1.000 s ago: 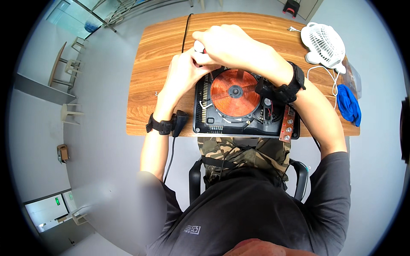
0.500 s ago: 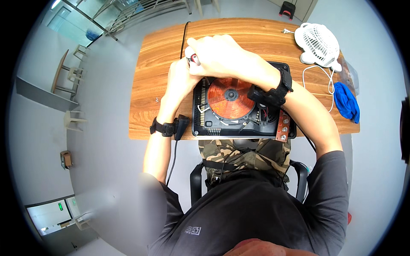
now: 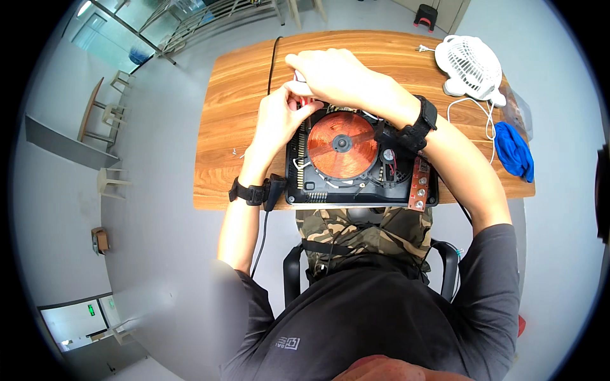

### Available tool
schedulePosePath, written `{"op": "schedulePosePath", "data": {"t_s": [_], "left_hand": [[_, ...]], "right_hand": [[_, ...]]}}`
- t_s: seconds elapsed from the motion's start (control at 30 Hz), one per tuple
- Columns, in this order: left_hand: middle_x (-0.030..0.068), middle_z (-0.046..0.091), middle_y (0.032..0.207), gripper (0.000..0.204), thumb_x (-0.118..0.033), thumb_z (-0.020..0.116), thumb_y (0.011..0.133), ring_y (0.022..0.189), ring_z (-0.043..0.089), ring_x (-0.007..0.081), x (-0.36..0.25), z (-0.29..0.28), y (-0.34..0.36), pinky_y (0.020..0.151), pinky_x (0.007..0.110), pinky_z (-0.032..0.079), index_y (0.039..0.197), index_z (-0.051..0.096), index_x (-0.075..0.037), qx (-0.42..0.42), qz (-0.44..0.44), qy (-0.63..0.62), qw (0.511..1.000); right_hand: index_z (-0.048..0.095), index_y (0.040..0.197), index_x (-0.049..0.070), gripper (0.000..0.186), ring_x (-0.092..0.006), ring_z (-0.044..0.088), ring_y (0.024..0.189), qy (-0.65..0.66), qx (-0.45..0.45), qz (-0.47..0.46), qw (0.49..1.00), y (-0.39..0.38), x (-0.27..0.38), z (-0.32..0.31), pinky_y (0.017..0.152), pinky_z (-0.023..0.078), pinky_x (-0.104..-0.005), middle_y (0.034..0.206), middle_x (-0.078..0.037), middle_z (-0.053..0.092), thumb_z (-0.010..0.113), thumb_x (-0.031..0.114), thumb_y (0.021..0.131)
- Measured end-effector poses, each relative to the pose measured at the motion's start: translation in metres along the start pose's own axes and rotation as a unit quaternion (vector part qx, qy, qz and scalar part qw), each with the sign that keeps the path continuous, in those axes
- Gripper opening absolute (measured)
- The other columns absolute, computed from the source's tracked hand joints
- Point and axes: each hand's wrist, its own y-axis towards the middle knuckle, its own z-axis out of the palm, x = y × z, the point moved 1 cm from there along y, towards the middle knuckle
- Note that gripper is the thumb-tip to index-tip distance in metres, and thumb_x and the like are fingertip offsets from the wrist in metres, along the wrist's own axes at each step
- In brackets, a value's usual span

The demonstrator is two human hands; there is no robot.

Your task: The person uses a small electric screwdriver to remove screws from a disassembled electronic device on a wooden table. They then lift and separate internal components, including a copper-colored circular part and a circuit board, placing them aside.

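Note:
An opened induction cooker (image 3: 300,198) lies at the table's near edge, its copper coil (image 3: 341,146) exposed on a black base. Over its far left corner, my right hand (image 3: 333,76) is closed around the top of a screwdriver (image 3: 305,100), whose red and white handle is mostly hidden by fingers. My left hand (image 3: 279,117) pinches lower down on it, thumb towards the cooker's edge. The tip is out of sight. At the cooker's near right corner rests a brown circuit board strip (image 3: 419,184). A small fan (image 3: 389,155) sits beside the coil.
Small screws (image 3: 236,152) lie on the wooden table (image 3: 219,127) at the left. A white fan (image 3: 470,66) with its cable stands at the far right, near a blue cloth (image 3: 513,151) and a clear plastic bag (image 3: 518,111). A black cord (image 3: 274,66) crosses the far edge.
Both hands have shifted slightly right, nearer the cooker's far left corner. The screwdriver has moved with them, and its red part now shows between the left fingers.

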Motion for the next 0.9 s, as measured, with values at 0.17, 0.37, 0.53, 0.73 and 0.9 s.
{"op": "schedulePosePath", "data": {"t_s": [0.17,0.37,0.53,0.73,0.9], "left_hand": [[-0.0027,0.059,0.073,0.022,-0.019,0.079,0.091,0.067,0.053,0.0086,0.009,-0.008,0.003,0.064,0.027,0.047,0.101,0.069,-0.002,0.046,0.052,-0.124,0.99],[0.0004,0.073,0.085,0.023,-0.014,0.079,0.089,0.07,0.054,0.0041,0.002,-0.014,-0.002,0.066,0.024,0.046,0.104,0.073,0.001,0.064,-0.033,-0.075,0.995],[0.0035,0.078,0.093,0.027,-0.012,0.084,0.083,0.076,0.063,0.0056,0.006,-0.006,0.004,0.072,0.026,0.052,0.105,0.075,0.0,0.043,-0.008,-0.101,0.994],[0.0024,0.076,0.087,0.022,-0.016,0.079,0.088,0.077,0.063,0.0055,0.001,-0.023,0.011,0.074,0.026,0.052,0.104,0.075,-0.002,0.123,0.009,-0.063,0.99],[-0.0041,0.064,0.073,0.02,-0.017,0.079,0.089,0.067,0.047,0.0029,0.006,-0.023,0.001,0.061,0.026,0.041,0.101,0.075,-0.002,0.096,-0.028,-0.084,0.991]], "right_hand": [[0.052,0.118,0.006,0.027,-0.0412,0.065,0.094,0.061,0.097,-0.018,0.993,-0.009,0.0,-0.006,0.076,0.055,-0.0496,0.115,-0.02,0.054,0.056,0.028,0.102],[0.052,0.118,0.006,0.035,-0.0394,0.064,0.101,0.098,0.081,-0.107,0.986,-0.01,-0.007,-0.009,0.08,0.055,-0.0472,0.115,-0.02,0.053,0.06,0.034,0.1],[0.068,0.105,0.007,0.05,-0.0378,0.072,0.069,-0.097,0.027,0.0,0.995,0.002,0.001,-0.004,0.063,0.056,-0.0474,0.068,-0.016,0.071,0.055,0.054,0.099],[0.06,0.12,0.009,0.035,-0.0381,0.069,0.092,0.031,0.11,-0.025,0.993,0.001,-0.007,-0.011,0.078,0.054,-0.0485,0.099,-0.018,0.069,0.057,0.036,0.097],[0.057,0.121,0.01,0.036,-0.0381,0.066,0.105,0.081,0.161,-0.073,0.981,-0.004,-0.008,-0.021,0.086,0.052,-0.0495,0.112,-0.02,0.063,0.057,0.038,0.099]]}}
